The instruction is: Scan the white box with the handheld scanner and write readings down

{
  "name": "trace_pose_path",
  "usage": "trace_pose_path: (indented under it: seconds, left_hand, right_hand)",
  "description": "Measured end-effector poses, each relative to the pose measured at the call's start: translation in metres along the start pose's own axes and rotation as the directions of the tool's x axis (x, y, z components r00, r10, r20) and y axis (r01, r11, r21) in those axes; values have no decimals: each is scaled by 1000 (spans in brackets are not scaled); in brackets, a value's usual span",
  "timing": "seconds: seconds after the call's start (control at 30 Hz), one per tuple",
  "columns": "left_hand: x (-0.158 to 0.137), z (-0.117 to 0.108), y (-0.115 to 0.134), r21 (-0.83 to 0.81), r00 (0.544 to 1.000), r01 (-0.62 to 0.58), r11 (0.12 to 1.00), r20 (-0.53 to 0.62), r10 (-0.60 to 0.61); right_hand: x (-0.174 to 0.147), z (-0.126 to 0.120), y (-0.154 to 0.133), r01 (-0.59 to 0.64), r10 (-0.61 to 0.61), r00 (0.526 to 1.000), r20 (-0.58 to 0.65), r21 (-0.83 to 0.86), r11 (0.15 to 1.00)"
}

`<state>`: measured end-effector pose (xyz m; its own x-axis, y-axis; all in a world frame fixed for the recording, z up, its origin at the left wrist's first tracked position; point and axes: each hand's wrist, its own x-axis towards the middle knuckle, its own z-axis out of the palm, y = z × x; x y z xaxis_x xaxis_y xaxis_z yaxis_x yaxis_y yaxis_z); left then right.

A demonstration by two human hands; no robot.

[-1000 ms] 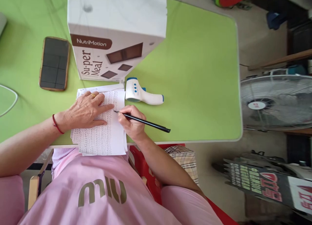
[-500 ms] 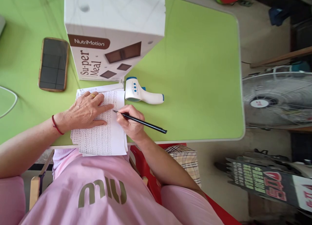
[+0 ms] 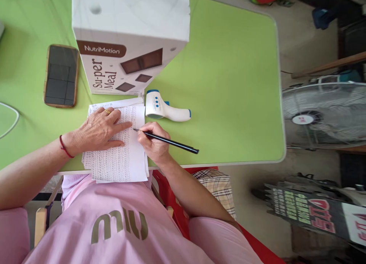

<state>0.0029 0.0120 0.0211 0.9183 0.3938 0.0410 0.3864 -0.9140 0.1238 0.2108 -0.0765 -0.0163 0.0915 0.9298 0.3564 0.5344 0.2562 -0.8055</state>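
Note:
My right hand grips a black pen, its tip at the blank right part of a sheet of paper covered in dense handwritten rows. Spread over the upper left of that sheet is my left hand, lying flat with fingers apart and the index finger pointing toward the pen tip. Other sheets lie under the top one, and its lower end hangs past the table edge. Just above my right hand, a white and blue handheld thermometer rests beside the paper.
A large white NutriMotion box stands behind the papers on the green table. A phone lies left of it, with a white cable at the far left. Off the table's right edge is a fan.
The pen has tilted slightly, its back end a little farther right and higher. My left hand stays flat on the paper. The whole view has shifted slightly.

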Motion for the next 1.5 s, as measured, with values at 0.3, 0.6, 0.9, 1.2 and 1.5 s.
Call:
trace_pose_path:
  seconds: [0.3,0.6,0.9,1.2,1.5]
  left_hand:
    - [1,1,0,1,1000,2,1000,-3,-2]
    - [2,-2,1,2,1000,10,1000,27,-11]
    - [2,-5,0,5,1000,-1,1000,31,1]
    - [1,-3,0,-25,1000,4,1000,12,-4]
    - [1,-2,0,-8,1000,-4,1000,15,4]
  right_hand:
    - [1,-1,-2,40,-40,999,21,-21,999]
    - [0,-3,0,46,-45,999,16,-53,998]
    - [1,-2,2,106,-106,992,-73,-8,994]
    - [3,-1,-2,99,-100,994,-37,-28,995]
    - [2,-3,-1,96,-97,995,-16,-53,994]
